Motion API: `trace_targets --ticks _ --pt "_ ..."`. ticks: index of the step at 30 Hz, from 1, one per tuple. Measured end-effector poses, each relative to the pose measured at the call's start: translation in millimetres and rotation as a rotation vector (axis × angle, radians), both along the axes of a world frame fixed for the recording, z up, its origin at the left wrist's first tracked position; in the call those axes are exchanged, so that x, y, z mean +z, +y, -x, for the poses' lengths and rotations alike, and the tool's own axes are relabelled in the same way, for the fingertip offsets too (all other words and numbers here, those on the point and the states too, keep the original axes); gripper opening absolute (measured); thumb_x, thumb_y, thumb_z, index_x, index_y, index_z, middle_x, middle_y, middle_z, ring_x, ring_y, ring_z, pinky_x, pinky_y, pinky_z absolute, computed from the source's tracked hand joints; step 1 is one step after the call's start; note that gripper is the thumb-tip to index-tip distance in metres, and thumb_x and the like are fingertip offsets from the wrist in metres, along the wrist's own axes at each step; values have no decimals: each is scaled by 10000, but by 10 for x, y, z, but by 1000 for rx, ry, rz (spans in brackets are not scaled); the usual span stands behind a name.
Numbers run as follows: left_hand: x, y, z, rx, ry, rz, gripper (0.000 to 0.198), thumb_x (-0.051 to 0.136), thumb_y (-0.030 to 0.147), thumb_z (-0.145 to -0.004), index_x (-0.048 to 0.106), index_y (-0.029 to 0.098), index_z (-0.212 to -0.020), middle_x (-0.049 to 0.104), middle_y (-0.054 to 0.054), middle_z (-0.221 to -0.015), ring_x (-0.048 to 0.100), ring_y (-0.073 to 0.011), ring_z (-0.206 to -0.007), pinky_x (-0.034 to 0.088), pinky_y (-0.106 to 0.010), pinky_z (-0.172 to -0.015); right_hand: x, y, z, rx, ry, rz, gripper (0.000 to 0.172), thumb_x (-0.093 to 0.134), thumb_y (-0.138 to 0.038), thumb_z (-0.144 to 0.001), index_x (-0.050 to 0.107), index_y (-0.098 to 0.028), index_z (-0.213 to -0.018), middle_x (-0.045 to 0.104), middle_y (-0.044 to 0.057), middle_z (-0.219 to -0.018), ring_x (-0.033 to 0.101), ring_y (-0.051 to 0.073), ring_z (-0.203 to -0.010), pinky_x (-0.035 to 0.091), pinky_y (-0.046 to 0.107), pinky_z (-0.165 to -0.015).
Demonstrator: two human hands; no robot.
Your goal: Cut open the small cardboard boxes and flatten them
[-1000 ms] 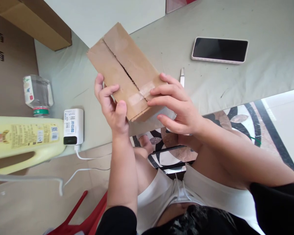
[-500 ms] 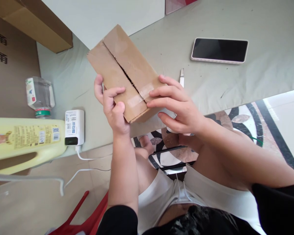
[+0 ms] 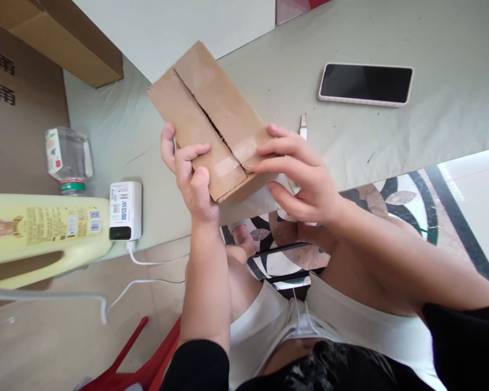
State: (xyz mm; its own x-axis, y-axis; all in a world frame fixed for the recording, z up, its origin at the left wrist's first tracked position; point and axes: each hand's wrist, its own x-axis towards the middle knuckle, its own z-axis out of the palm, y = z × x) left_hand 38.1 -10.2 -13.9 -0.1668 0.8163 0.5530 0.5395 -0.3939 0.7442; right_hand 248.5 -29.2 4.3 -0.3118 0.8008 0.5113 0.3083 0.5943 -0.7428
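Note:
A small brown cardboard box [image 3: 228,114] is held tilted above the table. A dark gap runs along the seam between its two top flaps, and strips of clear tape [image 3: 228,166] lie at the near end. My left hand [image 3: 191,174] grips the box's left side, thumb and fingers on the flap and side. My right hand [image 3: 299,168] has its fingers spread, with fingertips touching the near right end of the box by the seam; its thumb sits lower, apart from the top. Just beyond that hand lies a cutter knife [image 3: 303,126], its handle partly hidden.
A phone [image 3: 365,83] lies on the cloth-covered table [image 3: 440,125]. At left are a clear plastic bottle [image 3: 70,157], a white power bank [image 3: 125,209] with a cable, a yellow jug [image 3: 44,228] and larger cardboard boxes [image 3: 36,125]. A white panel [image 3: 179,21] stands behind.
My right fingertips have slid slightly right, off the tape toward the box's near right corner. The flap edge at the seam's near end looks slightly raised. My left hand keeps its hold.

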Motion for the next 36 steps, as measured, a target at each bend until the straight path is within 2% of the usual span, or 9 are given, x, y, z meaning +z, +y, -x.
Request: trace_targets --ticks 4,8,11,14,18,23,26,30,36 --pt "-45 12 27 -86 -76 -94 477 442 701 -912 635 272 -997 428 35 -1575 260 -265 -1576 263 -525 -1302 -10 -38 -97 -338 34 90 286 395 -392 -975 626 -286 -1105 623 100 -1207 592 286 -1227 486 559 -1121" --pt "16 -10 -3 -30 -85 -13 461 416 702 -926 613 285 -940 431 57 -1577 260 -227 -1576 328 -482 -1273 -136 168 -282 -533 -296 337 370 584 -421 -876 627 -264 -1208 614 148 -1196 644 337 -1054 523 618 -973" --pt "44 -14 -15 -42 -86 -11 496 420 730 -917 593 265 -927 419 37 -1589 263 -232 -1573 308 -480 -1277 -208 299 -343 -549 -582 530 560 651 -393 -803 595 -217 -1332 664 176 -1062 654 366 -913 515 640 -850" --pt "-9 18 25 -87 -78 -44 543 418 752 -909 602 244 -967 403 -1 -1593 281 -250 -1560 251 -473 -1304 -189 336 -316 -525 -716 610 574 608 -325 -821 570 -222 -1385 686 135 -870 636 322 -791 514 555 -773" --pt "-122 78 109 -163 -99 -114 485 458 694 -921 644 257 -1017 408 -11 -1565 310 -265 -1538 263 -455 -1295 -65 310 -249 -465 -386 595 365 555 -299 -830 654 -238 -1176 616 36 -699 575 215 -654 493 405 -699" --pt "-115 77 113 -196 -146 -44 500 493 713 -889 634 249 -1009 379 -13 -1585 228 -292 -1570 155 -476 -1336 140 183 -198 -305 389 358 322 402 -296 -817 523 -269 -1114 642 34 -842 660 200 -772 535 377 -723" --pt "-74 61 87 -177 -174 9 555 502 772 -847 618 249 -989 386 -12 -1585 158 -305 -1592 122 -480 -1343 190 90 -163 -364 373 133 311 426 -391 -885 487 -302 -1177 633 44 -918 665 218 -830 540 389 -727" --pt "-62 63 63 -145 -208 29 591 519 801 -810 617 242 -975 397 -24 -1565 140 -326 -1595 124 -513 -1334 204 -61 -35 -365 374 -157 303 588 -516 -914 558 -344 -1162 501 -7 -768 490 153 -601 447 333 -619" --pt "-81 57 54 -169 -160 -65 573 441 739 -892 665 224 -1004 435 -77 -1510 294 -299 -1534 203 -493 -1315 295 -349 236 -80 124 -321 80 558 -281 -963 620 -248 -923 496 -22 -679 460 113 -570 411 277 -563"
